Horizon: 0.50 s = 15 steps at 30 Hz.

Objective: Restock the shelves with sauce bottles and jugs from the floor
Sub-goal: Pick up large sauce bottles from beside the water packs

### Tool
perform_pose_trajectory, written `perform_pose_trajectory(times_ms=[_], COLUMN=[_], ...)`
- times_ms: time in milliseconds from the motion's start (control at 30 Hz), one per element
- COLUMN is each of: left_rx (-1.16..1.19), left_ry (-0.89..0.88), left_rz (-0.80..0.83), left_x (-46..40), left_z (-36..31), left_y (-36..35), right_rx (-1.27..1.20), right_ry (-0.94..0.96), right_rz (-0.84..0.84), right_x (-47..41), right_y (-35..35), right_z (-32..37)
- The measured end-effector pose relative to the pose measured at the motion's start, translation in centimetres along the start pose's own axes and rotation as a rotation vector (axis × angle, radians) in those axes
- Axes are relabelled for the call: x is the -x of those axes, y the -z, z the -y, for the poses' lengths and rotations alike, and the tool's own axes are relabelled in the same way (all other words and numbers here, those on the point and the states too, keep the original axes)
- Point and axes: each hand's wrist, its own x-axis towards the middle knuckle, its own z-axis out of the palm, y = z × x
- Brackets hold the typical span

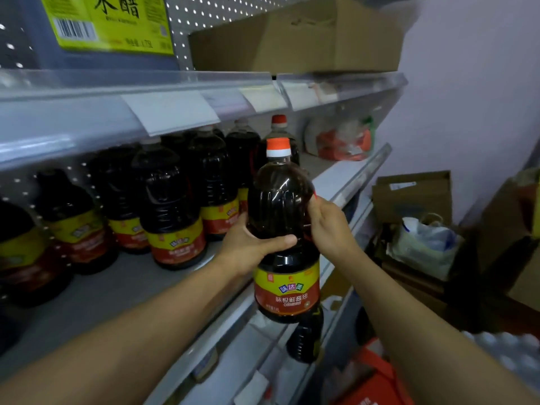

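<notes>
A sauce bottle (285, 229) was held upright between both hands, just before the edge of the middle shelf (122, 290). The left hand (251, 244) was placed on its left side, the right hand (328, 226) on its right. Rows of bottles (172, 206) were set on that shelf to the left. A cardboard box (295, 39) was placed on the shelf above.

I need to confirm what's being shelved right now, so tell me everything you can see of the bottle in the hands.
The bottle is clear plastic, ribbed at the shoulder, filled with dark brown sauce, and has an orange cap above a white collar. A yellow and red label wraps its lower part. It is held upright in front of the shelf edge. The left hand grips its middle, thumb across the front, and the right hand holds its right side.
</notes>
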Motion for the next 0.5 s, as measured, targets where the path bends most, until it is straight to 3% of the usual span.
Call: perform_pose_trajectory(times_ms=[233, 500], left_rx=[0.015, 0.016], left_ry=[0.081, -0.027], left_rz=[-0.061, -0.168], left_x=[-4.5, -7.7], left_z=[-0.4, -0.2], left_y=[3.8, 5.1], right_rx=[-0.048, -0.189], right_ry=[0.053, 0.061], right_rz=[-0.002, 0.024], right_x=[-6.9, -10.3], right_y=[-5.0, -7.5], right_z=[1.0, 0.4])
